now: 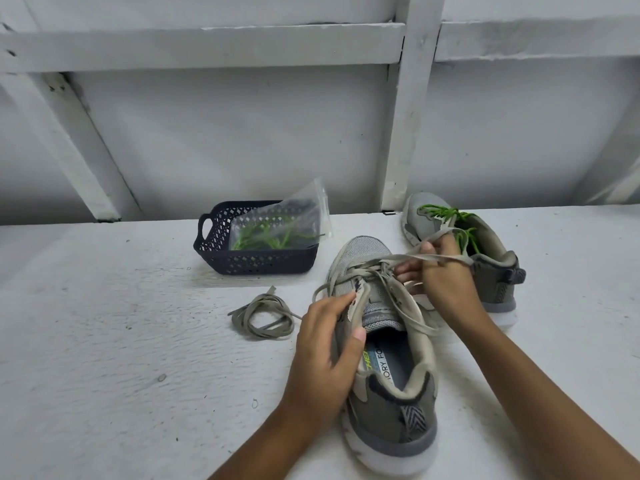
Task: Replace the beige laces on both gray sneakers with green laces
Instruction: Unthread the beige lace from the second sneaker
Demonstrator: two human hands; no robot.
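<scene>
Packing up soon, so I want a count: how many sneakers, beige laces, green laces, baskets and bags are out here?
Gray sneakers: 2, near and far
Beige laces: 2, one coiled loose, one threaded
Green laces: 2, one threaded, one bagged
Basket: 1
Plastic bag: 1
Total: 8

left hand [322, 355] grips near sneaker [391, 427] at collar | right hand [446, 282] pinches its beige lace [453, 259] | far sneaker [424, 218] green-laced

Dark lattice basket [256, 263], clear plastic bag [304, 211] inside, white textured table [104, 341]
</scene>
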